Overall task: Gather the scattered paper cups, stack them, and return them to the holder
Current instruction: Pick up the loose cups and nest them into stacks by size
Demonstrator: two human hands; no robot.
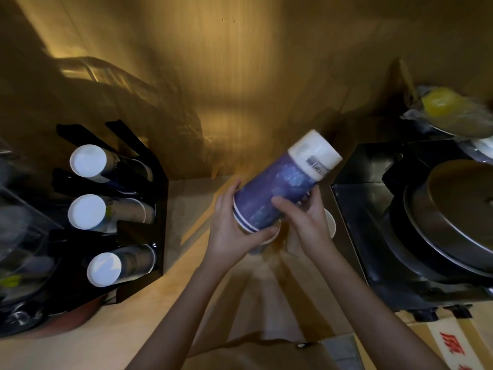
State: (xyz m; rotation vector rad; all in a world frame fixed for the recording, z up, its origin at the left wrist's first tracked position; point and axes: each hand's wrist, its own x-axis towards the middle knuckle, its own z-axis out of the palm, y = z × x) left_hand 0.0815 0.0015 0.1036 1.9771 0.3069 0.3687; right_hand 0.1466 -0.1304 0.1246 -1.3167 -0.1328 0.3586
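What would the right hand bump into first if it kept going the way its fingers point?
The right hand points up-left across the purple cup stack it grips, so beyond that it would probably meet the left hand on the stack's other side. Depth is uncertain.

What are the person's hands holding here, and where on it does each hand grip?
A stack of purple paper cups. The left hand grips the rim end; the right hand grips the side wall near the middle.

Wooden counter: black holder, cups
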